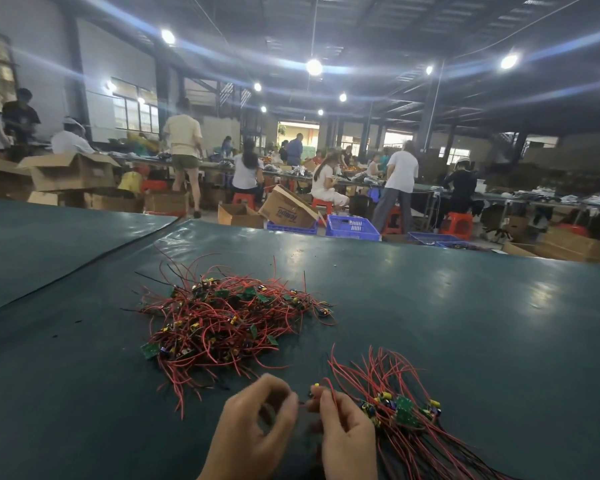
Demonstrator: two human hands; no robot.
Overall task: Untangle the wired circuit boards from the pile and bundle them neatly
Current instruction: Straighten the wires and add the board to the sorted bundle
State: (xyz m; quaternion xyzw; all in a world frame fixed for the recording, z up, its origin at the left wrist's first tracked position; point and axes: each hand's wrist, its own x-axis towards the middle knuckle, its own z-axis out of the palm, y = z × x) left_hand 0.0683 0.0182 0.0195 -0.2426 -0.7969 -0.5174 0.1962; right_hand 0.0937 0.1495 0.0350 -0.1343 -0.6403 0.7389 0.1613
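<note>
Left hand (253,427) and right hand (343,434) on one wire (302,403), pile (222,317) beyond.

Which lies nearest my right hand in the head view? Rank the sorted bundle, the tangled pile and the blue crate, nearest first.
1. Sorted bundle, right beside the right hand, which pinches a red wire; it lies on that hand's right.
2. Tangled pile, ahead and to the left on the green table.
3. Blue crate, farthest, on the floor beyond the table's far edge.
</note>
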